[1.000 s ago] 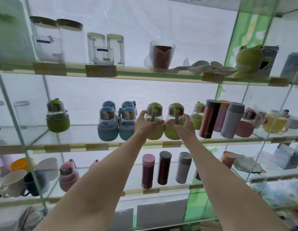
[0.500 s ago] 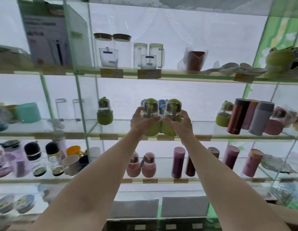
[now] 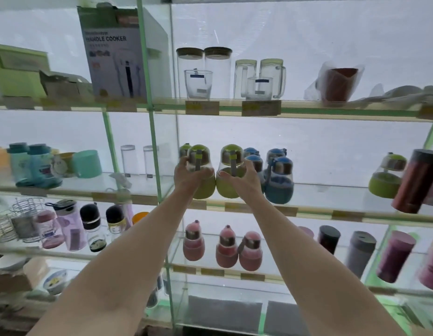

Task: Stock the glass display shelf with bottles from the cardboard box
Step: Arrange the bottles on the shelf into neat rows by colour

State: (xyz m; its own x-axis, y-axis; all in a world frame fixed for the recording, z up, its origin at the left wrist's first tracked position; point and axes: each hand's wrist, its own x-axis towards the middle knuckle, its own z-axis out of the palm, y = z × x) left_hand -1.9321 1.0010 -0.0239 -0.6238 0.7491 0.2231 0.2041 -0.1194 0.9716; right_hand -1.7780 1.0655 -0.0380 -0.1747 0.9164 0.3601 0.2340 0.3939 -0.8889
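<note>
A glass display shelf (image 3: 307,210) spans mid-frame. On it stand two green bottles (image 3: 226,187) at centre, blue bottles (image 3: 278,187) just right, another green bottle (image 3: 384,183) far right, and clear tumblers (image 3: 128,161) left of centre.

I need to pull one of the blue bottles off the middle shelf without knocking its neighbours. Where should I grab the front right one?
Take the front right blue bottle from the front, fingers round the narrow metal collar just under its cap. The wide sleeved base sits close to the other blue bottles and to the green bottle held by the right hand, so probably only the neck leaves room.
</note>
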